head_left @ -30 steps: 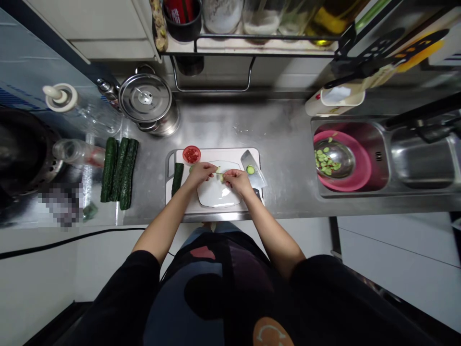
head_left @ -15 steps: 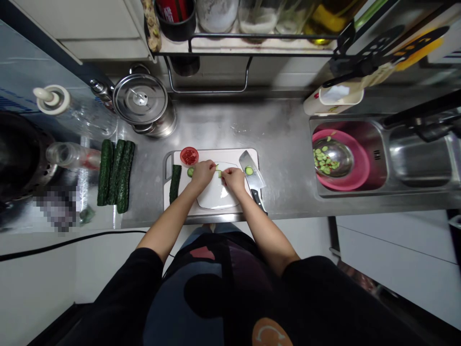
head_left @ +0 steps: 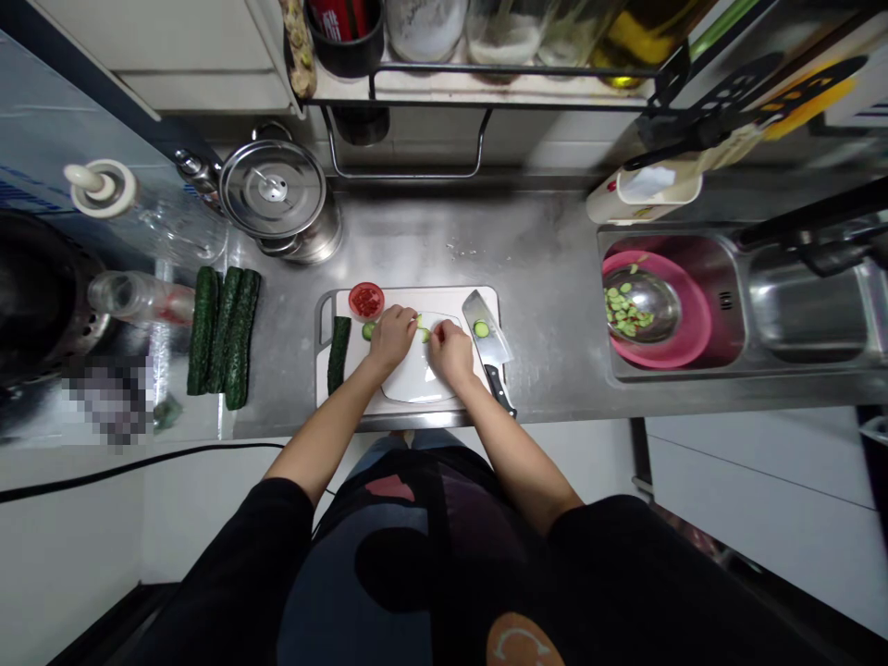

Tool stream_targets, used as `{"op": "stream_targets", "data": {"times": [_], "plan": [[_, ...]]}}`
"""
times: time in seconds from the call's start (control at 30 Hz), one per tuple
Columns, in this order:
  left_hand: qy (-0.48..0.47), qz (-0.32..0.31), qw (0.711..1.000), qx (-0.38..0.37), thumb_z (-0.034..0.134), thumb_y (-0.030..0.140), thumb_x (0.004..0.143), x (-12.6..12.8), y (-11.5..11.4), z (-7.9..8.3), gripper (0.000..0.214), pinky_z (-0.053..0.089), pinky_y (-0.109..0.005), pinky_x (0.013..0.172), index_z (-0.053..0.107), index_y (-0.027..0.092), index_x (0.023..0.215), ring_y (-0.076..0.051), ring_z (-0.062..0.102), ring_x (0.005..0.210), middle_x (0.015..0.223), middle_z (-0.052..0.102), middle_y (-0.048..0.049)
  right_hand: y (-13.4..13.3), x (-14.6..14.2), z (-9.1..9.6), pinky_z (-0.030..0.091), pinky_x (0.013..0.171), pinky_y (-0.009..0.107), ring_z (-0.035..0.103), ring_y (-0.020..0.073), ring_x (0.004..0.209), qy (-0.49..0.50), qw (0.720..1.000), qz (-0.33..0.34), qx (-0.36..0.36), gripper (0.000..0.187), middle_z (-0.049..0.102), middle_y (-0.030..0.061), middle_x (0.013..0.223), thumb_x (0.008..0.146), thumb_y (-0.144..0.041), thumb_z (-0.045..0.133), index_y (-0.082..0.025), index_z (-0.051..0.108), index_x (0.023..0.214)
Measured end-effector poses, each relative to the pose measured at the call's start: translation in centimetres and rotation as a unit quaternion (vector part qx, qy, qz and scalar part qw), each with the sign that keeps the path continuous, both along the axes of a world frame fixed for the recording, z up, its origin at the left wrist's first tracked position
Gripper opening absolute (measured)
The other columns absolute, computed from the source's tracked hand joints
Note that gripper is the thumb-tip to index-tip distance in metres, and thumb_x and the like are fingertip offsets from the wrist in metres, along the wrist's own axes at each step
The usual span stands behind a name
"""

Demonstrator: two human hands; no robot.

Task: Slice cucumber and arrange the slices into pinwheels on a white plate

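Observation:
Both hands meet over a white plate (head_left: 416, 381) on the white cutting board (head_left: 331, 388). My left hand (head_left: 389, 336) has its fingers curled and pinches pale green cucumber slices (head_left: 421, 328) at the plate's far rim. My right hand (head_left: 450, 350) is closed too, its fingertips on the same slices. A cleaver (head_left: 486, 344) lies on the board just right of my right hand, with one cucumber slice (head_left: 481, 327) on its blade. A cucumber piece (head_left: 339, 352) and a loose slice (head_left: 367, 329) lie left of my left hand.
A small red dish of chopped chili (head_left: 366, 300) sits at the board's far left corner. Three whole cucumbers (head_left: 222, 337) lie on the steel counter to the left, beside a lidded pot (head_left: 277, 199). On the right, the sink holds a pink basin (head_left: 694, 324) with a metal bowl of cucumber pieces (head_left: 631, 310).
My right hand has drawn left and closer to my left hand over the plate. The loose cucumber slice left of my left hand has come into view.

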State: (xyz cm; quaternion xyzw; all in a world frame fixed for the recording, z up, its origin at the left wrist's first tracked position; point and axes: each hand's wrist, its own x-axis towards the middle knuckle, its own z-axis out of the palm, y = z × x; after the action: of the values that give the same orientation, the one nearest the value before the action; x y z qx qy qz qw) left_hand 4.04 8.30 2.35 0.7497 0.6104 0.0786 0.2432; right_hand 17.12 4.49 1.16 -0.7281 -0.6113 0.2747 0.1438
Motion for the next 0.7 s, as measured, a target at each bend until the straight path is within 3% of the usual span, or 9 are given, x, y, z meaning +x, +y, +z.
{"op": "stream_targets", "data": {"times": [0.13, 0.23, 0.37, 0.7], "plan": [[-0.032, -0.084, 0.995, 0.046, 0.043, 0.015, 0.089, -1.0, -0.7, -0.7, 0.027, 0.039, -0.033, 0.089, 0.065, 0.019, 0.103, -0.021, 0.053, 0.100, 0.103, 0.064, -0.0095, -1.8, 0.4, 0.0, 0.039, 0.086, 0.036, 0.048, 0.0245, 0.095, -0.032, 0.990, 0.119, 0.065, 0.029, 0.062, 0.0125, 0.103, 0.085, -0.015, 0.039, -0.015, 0.063, 0.101], [-0.028, -0.128, 0.990, 0.044, 0.041, 0.013, 0.089, -1.4, -1.2, -1.1, 0.030, 0.039, -0.035, 0.087, 0.066, 0.018, 0.105, -0.021, 0.051, 0.101, 0.109, 0.065, -0.0100, -2.7, 0.2, -0.1, 0.039, 0.085, 0.038, 0.042, 0.0270, 0.104, -0.059, 0.981, 0.172, 0.063, 0.035, 0.058, 0.0123, 0.119, 0.089, -0.018, 0.038, -0.016, 0.061, 0.115], [-0.005, -0.138, 0.990, 0.026, 0.043, 0.014, 0.089, -1.4, -1.4, -1.4, 0.030, 0.037, -0.037, 0.088, 0.065, 0.021, 0.108, -0.023, 0.049, 0.107, 0.115, 0.064, -0.0092, -3.1, -0.3, -0.4, 0.040, 0.082, 0.042, 0.036, 0.0304, 0.111, -0.087, 0.978, 0.183, 0.040, 0.040, 0.054, 0.0126, 0.130, 0.092, -0.022, 0.035, -0.016, 0.056, 0.126], [0.015, -0.134, 0.991, 0.027, 0.042, 0.016, 0.091, -1.7, -2.1, -1.6, 0.033, 0.032, -0.036, 0.088, 0.061, 0.023, 0.117, -0.024, 0.043, 0.118, 0.127, 0.059, -0.0064, -3.3, -0.5, -0.7, 0.039, 0.083, 0.043, 0.033, 0.0311, 0.114, -0.109, 0.976, 0.189, 0.027, 0.043, 0.050, 0.0112, 0.136, 0.093, -0.023, 0.033, -0.017, 0.053, 0.131]]}}
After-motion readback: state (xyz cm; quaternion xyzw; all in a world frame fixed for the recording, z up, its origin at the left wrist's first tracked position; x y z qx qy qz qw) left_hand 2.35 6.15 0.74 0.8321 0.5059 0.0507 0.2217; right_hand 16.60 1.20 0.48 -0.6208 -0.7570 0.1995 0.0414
